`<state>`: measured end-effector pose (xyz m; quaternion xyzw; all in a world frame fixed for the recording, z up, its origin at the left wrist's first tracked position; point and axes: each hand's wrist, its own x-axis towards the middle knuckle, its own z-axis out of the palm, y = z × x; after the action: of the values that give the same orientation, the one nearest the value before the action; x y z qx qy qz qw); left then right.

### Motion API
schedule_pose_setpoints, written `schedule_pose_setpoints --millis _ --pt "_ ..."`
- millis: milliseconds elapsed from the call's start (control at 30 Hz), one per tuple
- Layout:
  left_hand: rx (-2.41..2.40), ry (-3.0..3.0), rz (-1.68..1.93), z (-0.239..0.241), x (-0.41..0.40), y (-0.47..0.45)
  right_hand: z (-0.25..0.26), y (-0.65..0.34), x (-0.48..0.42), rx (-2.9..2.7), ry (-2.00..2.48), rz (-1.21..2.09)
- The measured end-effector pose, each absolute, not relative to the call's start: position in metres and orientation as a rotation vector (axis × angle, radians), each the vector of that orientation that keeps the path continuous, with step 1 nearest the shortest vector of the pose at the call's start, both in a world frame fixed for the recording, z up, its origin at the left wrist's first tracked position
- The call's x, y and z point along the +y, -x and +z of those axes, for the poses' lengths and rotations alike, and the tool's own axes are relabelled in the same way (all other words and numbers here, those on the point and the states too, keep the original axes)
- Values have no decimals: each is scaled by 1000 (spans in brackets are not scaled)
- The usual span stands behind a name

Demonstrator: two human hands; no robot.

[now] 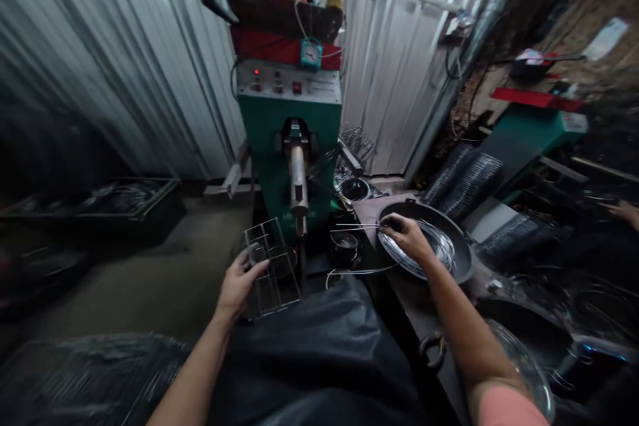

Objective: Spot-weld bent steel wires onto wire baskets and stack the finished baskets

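Note:
My left hand (239, 281) is closed on a small rectangular wire frame (273, 271) with crossing rods, held tilted above my lap. My right hand (405, 237) pinches a couple of thin metal rods (355, 227), whose ends point left. Dark covering shows on its fingertips. Below this hand sits a round black pan (466, 259) with a bundle of bent wire pieces (442, 246) inside. Straight ahead stands a green machine (262, 130), with a metal electrode arm (298, 180) reaching toward me between my hands.
Pliers (432, 350) lie beside my right forearm. A clear round bowl (524, 363) is lower right. Stacked wire pieces (466, 176) stand near a second green machine (534, 130). Another person's hand (624, 212) shows at the right edge. A tray of metal parts (114, 200) is at left.

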<state>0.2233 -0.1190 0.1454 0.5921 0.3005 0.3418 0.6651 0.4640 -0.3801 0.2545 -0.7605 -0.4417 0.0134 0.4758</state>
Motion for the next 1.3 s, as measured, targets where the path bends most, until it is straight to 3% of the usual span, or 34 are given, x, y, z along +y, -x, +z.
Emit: schedule_pose_setpoints --millis 200,433,1300 --pt "635 -1289 721 143 -117 -236 187 -462 -331 -1033 1713 264" --pt "581 -1186 639 146 -116 -253 140 -465 -294 -1100 1709 155" --pt "611 -1058 562 137 -104 -271 129 -492 -280 -1141 1735 173"
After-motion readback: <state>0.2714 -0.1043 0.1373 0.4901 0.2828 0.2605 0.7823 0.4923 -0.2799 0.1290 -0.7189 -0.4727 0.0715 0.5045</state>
